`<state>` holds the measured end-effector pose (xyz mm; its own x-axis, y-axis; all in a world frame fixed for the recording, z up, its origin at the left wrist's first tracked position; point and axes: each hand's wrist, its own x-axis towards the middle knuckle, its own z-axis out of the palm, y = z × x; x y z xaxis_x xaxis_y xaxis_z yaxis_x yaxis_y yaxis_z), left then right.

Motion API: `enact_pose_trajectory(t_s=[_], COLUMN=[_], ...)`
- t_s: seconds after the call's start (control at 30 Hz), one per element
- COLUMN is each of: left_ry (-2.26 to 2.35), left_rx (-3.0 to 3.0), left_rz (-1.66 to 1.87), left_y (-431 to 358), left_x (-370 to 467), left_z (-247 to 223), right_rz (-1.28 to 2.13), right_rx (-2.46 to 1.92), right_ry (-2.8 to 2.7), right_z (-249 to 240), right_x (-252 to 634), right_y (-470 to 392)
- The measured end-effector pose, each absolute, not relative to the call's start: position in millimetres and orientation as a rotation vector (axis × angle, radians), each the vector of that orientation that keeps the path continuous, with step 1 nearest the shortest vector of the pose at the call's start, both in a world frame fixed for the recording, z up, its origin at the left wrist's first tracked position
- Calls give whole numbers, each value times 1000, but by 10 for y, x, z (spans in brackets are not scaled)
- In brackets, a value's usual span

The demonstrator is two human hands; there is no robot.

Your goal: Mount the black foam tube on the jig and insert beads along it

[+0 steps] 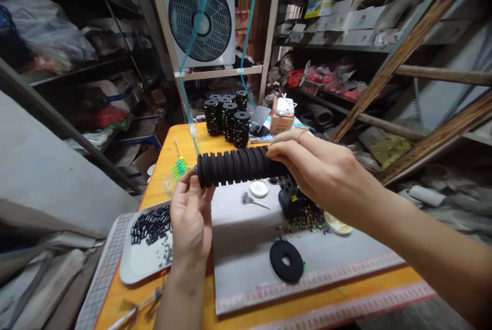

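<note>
A long roll of ribbed black discs is held level above the white board. My left hand grips its left end, with fingertips closed round a small knob there. My right hand wraps over its right end from above, hiding that end. Just below my right hand, a dark perforated part shows in part. A single black disc with a centre hole lies flat on the board. Small coloured beads are heaped beneath my right hand.
Several upright black disc stacks stand at the table's back, beside a phone stand and a small box. A tray of dark cylinders sits left. Also on the board are a brush and a white dish. A fan stands behind.
</note>
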<state>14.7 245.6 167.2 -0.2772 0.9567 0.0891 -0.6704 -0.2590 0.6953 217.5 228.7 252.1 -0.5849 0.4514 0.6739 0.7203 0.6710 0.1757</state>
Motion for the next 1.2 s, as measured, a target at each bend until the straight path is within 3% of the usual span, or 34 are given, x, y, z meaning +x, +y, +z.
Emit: enact_pose_trajectory(t_s=[0.5,0.73,0.9,1.2], left_ry=[651,640,625,635], left_rx=[616,640,607,645], left_rz=[1777,1781,1780,1787], left_y=[2472,2474,2472,2499], left_x=[146,135,137,136], left_z=[1644,1635,1635,1620], right_rz=[-875,-482,234,398], right_rx=[-801,-942,-1336,-1495], right_ry=[-2398,-2270,-2435,-2270], right_z=[2594,2251,1503,1032], right_x=[2090,2322,2621,2768], right_y=[2284,1948,1734,1852])
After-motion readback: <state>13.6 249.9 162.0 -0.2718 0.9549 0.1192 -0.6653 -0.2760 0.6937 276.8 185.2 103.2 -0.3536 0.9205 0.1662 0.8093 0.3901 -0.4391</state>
